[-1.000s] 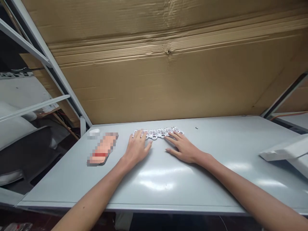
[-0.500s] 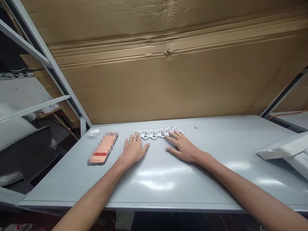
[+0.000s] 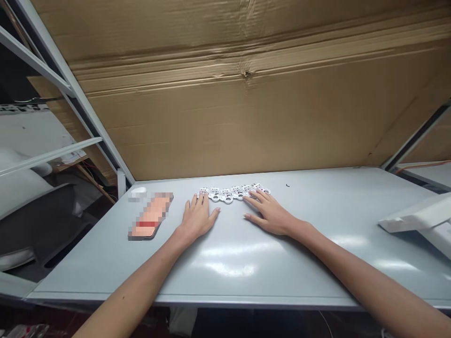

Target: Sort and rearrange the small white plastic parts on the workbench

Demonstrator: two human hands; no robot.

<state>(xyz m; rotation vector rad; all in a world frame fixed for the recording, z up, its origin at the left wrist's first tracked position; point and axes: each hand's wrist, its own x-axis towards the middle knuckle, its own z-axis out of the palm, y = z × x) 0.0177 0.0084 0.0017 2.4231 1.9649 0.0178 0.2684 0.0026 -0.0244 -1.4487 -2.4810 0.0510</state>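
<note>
Fingers (image 3: 202,199) of both hands against glossy white ring-ended pieces (image 3: 226,195).

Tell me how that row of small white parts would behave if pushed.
The row of small white parts would probably slide easily, since the table looks smooth and glossy. The parts look small and have openings, so likely light. Lying flat, they seem unlikely to roll; whether they are joined, I cannot tell.

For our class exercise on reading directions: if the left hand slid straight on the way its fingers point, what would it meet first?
The left hand would probably meet the leftmost white, plastic-looking piece of the row, right at its fingers, though contact is unclear. Beyond stands the brown cardboard panel.
</note>
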